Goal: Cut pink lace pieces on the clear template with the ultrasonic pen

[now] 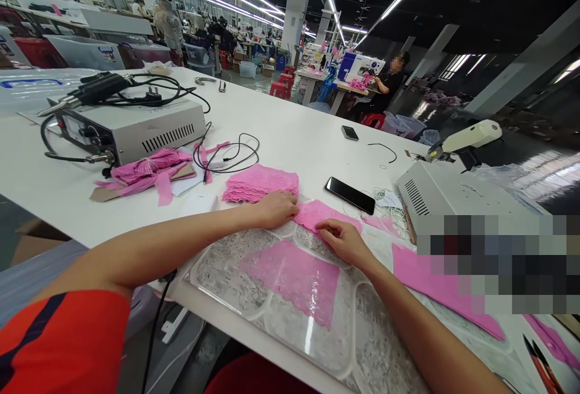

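Note:
My left hand point(278, 208) has its fingers curled closed on the left end of a piece of pink lace fabric point(330, 211). At that piece's lower edge, my right hand point(343, 242) pinches with thumb and forefinger; the fingertips partly hide the hold. Just behind my left hand rises a neat stack of pink lace pieces point(260, 182) with wavy edges. In front of both hands a translucent pink scalloped piece point(299, 276) shows on a glossy clear mat point(231, 270) with a stone-like pattern; I cannot tell whether it lies over or under the clear layer.
A grey control box point(158, 125) with a cabled handheld tool point(97, 89) stands at the left, beside bundled pink strips point(149, 170). A black phone point(350, 194) lies behind my right hand. Further right are another machine box point(453, 191), a pink fabric panel point(444, 291) and red-handled tweezers point(541, 364).

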Action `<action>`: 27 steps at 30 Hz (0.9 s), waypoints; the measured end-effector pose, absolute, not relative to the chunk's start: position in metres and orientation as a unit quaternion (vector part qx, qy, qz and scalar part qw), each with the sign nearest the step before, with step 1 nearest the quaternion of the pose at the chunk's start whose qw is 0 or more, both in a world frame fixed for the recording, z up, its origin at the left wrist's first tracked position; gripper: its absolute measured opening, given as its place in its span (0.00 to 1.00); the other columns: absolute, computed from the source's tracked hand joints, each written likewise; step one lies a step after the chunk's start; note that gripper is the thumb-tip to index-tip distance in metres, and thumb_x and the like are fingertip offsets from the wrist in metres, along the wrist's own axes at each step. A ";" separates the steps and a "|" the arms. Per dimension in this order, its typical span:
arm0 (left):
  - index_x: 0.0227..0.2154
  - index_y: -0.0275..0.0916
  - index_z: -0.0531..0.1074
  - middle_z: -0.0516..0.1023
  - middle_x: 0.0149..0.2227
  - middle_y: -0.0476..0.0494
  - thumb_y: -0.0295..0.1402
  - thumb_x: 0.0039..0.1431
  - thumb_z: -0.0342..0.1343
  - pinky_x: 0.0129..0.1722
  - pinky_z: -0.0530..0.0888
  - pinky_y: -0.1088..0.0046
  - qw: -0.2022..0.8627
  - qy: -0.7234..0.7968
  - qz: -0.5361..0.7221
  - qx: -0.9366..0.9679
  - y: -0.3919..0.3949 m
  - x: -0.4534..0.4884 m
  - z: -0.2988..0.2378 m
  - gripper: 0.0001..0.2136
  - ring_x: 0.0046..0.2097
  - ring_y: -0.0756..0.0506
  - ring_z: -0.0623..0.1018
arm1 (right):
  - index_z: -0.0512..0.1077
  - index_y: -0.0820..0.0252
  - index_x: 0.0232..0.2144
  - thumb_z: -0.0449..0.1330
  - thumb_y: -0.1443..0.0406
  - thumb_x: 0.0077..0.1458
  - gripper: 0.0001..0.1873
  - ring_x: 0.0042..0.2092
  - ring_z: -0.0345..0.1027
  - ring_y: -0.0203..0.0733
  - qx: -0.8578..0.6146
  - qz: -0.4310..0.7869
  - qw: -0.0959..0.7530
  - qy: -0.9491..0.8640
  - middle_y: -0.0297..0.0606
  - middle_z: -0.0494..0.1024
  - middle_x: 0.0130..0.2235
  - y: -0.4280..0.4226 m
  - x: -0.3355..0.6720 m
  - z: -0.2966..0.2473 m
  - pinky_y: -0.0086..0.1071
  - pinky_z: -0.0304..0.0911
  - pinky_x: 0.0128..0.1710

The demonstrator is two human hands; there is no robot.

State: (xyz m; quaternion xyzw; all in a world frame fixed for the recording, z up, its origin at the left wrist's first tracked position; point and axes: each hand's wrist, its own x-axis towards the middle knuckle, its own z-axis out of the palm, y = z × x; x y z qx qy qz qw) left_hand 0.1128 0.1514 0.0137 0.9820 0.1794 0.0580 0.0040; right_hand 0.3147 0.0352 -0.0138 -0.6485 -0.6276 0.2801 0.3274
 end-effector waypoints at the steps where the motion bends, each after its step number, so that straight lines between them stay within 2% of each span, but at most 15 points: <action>1: 0.27 0.37 0.75 0.76 0.33 0.43 0.28 0.62 0.54 0.42 0.68 0.69 0.003 0.180 0.060 0.982 0.152 0.114 0.012 0.09 0.39 0.44 0.75 | 0.78 0.57 0.33 0.56 0.58 0.49 0.14 0.29 0.68 0.39 -0.648 0.278 0.327 -0.629 0.37 0.80 0.30 0.035 0.315 -0.014 0.32 0.62 0.30; 6: 0.26 0.36 0.74 0.76 0.33 0.42 0.27 0.62 0.52 0.40 0.68 0.69 0.002 0.182 0.067 0.981 0.153 0.113 0.008 0.10 0.38 0.44 0.75 | 0.78 0.57 0.32 0.55 0.57 0.49 0.15 0.29 0.68 0.38 -0.649 0.274 0.326 -0.631 0.37 0.80 0.29 0.036 0.314 -0.014 0.32 0.62 0.30; 10: 0.28 0.36 0.74 0.77 0.34 0.41 0.26 0.60 0.55 0.42 0.69 0.67 -0.001 0.171 0.060 0.983 0.150 0.111 0.010 0.06 0.40 0.43 0.75 | 0.78 0.57 0.32 0.55 0.58 0.49 0.15 0.28 0.68 0.38 -0.654 0.270 0.322 -0.629 0.36 0.79 0.28 0.036 0.314 -0.014 0.32 0.61 0.29; 14: 0.26 0.36 0.74 0.77 0.32 0.39 0.22 0.58 0.54 0.43 0.69 0.66 0.001 0.177 0.056 0.983 0.148 0.113 0.011 0.08 0.39 0.43 0.76 | 0.78 0.58 0.32 0.55 0.58 0.49 0.15 0.28 0.68 0.38 -0.655 0.267 0.318 -0.631 0.36 0.79 0.28 0.036 0.314 -0.013 0.32 0.62 0.29; 23: 0.24 0.38 0.74 0.77 0.29 0.44 0.28 0.61 0.51 0.34 0.68 0.70 0.022 0.211 0.050 0.976 0.152 0.114 0.025 0.11 0.34 0.44 0.76 | 0.77 0.57 0.33 0.54 0.58 0.51 0.14 0.25 0.65 0.36 -0.647 0.239 0.326 -0.646 0.34 0.75 0.24 0.040 0.309 -0.006 0.31 0.60 0.26; 27: 0.27 0.37 0.75 0.78 0.31 0.43 0.28 0.63 0.50 0.34 0.69 0.70 0.027 0.226 0.039 0.973 0.152 0.116 0.030 0.11 0.35 0.44 0.77 | 0.76 0.57 0.36 0.58 0.59 0.50 0.13 0.29 0.66 0.37 -0.639 0.188 0.336 -0.666 0.36 0.77 0.30 0.050 0.291 0.001 0.32 0.62 0.31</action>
